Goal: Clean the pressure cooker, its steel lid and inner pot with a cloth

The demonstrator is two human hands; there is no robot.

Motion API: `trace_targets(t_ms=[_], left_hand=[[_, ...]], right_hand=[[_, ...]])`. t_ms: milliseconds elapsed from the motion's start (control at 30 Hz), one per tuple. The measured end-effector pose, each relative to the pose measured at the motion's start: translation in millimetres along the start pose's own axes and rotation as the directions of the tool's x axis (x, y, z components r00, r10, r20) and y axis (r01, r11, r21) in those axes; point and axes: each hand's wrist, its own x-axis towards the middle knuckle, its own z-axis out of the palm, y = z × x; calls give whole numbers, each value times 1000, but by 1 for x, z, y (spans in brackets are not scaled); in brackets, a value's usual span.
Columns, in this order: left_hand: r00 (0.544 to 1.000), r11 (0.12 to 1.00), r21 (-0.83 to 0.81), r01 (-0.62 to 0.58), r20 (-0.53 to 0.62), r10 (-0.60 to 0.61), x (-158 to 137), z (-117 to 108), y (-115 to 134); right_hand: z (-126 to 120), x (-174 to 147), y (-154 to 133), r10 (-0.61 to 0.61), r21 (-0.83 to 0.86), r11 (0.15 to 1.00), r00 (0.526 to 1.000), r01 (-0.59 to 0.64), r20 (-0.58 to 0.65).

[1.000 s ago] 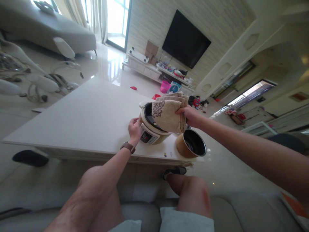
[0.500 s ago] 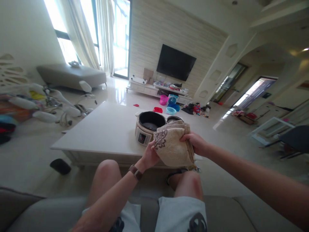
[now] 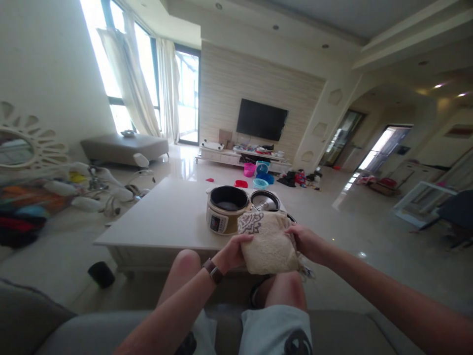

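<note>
A folded beige towel [image 3: 269, 246] with a brown floral pattern at its upper left is held up over the near edge of the table, above my knees. My left hand [image 3: 233, 250] grips its left side, thumb on the front. The right side is pinched by my right hand [image 3: 305, 242]; some of those fingers are hidden behind the cloth. Just beyond the towel stands an electric cooker [image 3: 226, 209], its top uncovered, showing a dark inner pot. To the right of the cooker lies a round lid [image 3: 265, 201], partly covered by the towel.
The cooker rests on a white table [image 3: 148, 217]. A dark bin [image 3: 101, 274] is on the floor at left. Beyond the table are a pink basket [image 3: 249, 169], a light blue basket [image 3: 260, 184] and a television [image 3: 262, 119] on the wall. I sit on a grey sofa [image 3: 92, 333].
My head view has tilted upward, so the room sits lower in the picture. The towel is a bit lower and flatter towards me, uncovering more of the lid. Both hands keep their grip.
</note>
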Motion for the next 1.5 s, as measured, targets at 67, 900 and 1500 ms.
trace_targets(t_ms=[67,900,1500], left_hand=[[999,1000,-3,-3,-35,3,-1,-5,5],[102,403,385,-830,-607,789,-23,-91,140],[-28,618,370,-694,-871,490,-28,-280,222]], right_hand=[[0,11,11,31,60,998,999,-30,-8],[14,103,106,243,121,962,970,-243,15],[103,261,116,6,264,964,982,46,-191]])
